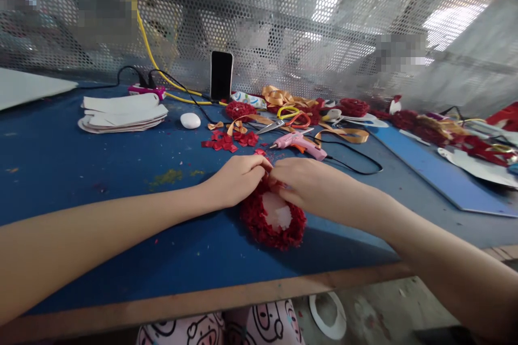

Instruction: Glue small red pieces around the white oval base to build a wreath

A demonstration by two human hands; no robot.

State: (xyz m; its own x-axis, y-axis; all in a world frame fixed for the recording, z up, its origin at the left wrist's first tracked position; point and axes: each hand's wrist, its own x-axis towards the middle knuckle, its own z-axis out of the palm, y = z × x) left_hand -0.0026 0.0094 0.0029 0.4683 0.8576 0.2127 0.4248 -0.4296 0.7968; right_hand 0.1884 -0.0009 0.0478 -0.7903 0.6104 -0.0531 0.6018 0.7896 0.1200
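A dark red ruffled wreath-like ring [293, 232] with a pale middle lies near the table's front edge. My left hand [243, 175] is closed on its far left rim, thumb and fingers pinched together. From the right, my right hand [299, 178] is closed at the same far rim, its fingertips meeting those of the left hand. Any small piece between the fingertips is hidden. Just beyond the hands are a pink glue gun [301, 144], red petal-like fabric pieces [224, 141] and scissors [273, 126] with a yellow handle.
A stack of white cut-outs [121, 116] and a white rounded object [190, 121] sit left. A phone [221, 75] stands against the perforated metal screen [259, 21]. Orange ribbon [348, 135], a black cord and a blue board [437, 172] lie right. A white ring [338, 323] is on the floor.
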